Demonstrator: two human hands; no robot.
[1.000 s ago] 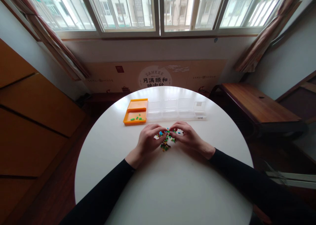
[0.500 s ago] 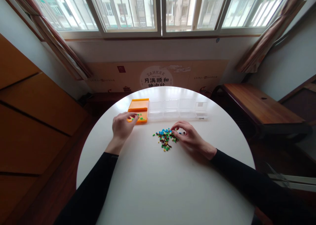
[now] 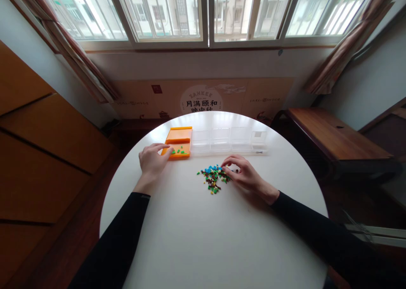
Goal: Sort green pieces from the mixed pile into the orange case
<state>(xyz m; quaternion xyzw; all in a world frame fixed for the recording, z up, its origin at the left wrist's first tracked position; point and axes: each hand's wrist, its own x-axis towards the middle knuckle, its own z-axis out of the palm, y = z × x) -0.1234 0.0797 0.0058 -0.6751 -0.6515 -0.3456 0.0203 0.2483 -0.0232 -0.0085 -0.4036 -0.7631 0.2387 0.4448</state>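
While the person leans over the round white table [image 3: 203,238], the left hand [image 3: 152,161] rests at the near left corner of the orange tray [image 3: 178,142], fingers loosely curled with the forefinger stretched toward the tray's front edge; I cannot tell whether anything is pinched in it. A few green bricks [image 3: 178,152] lie inside the tray's front compartment. To the right of the tray, touching it, runs a row of clear boxes [image 3: 230,140]. Nearer the person than the tray and to its right sits the pile of small coloured bricks [image 3: 213,178]. The right hand [image 3: 242,175] lies at that pile's right edge, fingertips drawn together on the bricks there; whether it has one pinched is too small to see.
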